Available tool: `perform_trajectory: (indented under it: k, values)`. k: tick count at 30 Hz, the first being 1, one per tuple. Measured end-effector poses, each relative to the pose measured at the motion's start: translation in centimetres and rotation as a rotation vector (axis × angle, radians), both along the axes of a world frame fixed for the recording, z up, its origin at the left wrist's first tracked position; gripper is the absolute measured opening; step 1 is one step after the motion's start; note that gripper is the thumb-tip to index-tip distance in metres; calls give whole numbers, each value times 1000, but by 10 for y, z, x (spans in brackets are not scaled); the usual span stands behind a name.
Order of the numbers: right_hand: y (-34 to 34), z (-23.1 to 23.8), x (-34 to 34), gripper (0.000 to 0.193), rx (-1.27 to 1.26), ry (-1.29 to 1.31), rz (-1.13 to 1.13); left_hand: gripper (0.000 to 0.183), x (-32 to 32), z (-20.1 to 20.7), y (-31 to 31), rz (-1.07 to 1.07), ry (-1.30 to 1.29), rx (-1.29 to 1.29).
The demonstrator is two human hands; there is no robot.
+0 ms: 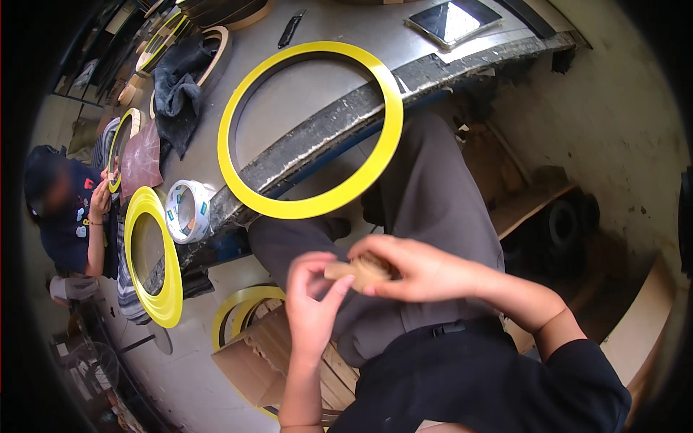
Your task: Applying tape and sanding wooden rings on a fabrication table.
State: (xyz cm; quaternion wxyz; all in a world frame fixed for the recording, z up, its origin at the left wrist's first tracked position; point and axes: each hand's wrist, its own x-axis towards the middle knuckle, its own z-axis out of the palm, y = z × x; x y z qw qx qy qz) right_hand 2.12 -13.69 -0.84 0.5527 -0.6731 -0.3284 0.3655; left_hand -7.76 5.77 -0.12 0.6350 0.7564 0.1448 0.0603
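Observation:
My left hand (312,299) and my right hand (415,270) meet above my lap. Between them is a small tan piece (369,274), folded or rolled, perhaps paper or sandpaper; blur and fingers hide its exact kind. The left thumb and fingertips pinch one end of it, while the right fingers curl round the other. Beyond my hands, a large yellow ring (310,211) with a dark inner band lies partly over the table's edge. Neither hand touches this ring.
Stacked yellow rings (172,281) and a white tape roll (201,211) sit at the table's left edge. A dark cloth (177,97), a brown sheet (142,160) and a tablet (453,23) lie farther off. A co-worker (68,198) handles a ring at left. A cardboard box (249,364) stands below.

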Motion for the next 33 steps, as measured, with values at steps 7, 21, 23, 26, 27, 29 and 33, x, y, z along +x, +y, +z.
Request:
perform_trajectory:
  k: [7, 21, 23, 26, 27, 29, 33]
  values:
    - [4, -26, 40, 56, 147, 72, -136, 36, 48, 78, 40, -242, -512, 1187]
    - [33, -7, 53, 62, 266, 18, -139, 27, 97, 80, 79, -655, -522, 1017]
    - [28, -3, 66, 58, 308, -47, -109, 27, 104, 80, 70, -610, -611, 1077]
    - [12, 0, 80, 56, 357, 1, -146, 27, 110, 78, 49, -565, -645, 1103]
    - [4, 3, 87, 56, 227, -32, -161, 28, 116, 75, 43, -558, -660, 1115]
    - [-1, -10, 90, 58, 249, -119, -204, 26, 116, 72, 36, -547, -634, 1128]
    - [1, -27, 68, 58, 388, 39, -301, 25, 112, 67, 27, -553, -585, 1101]
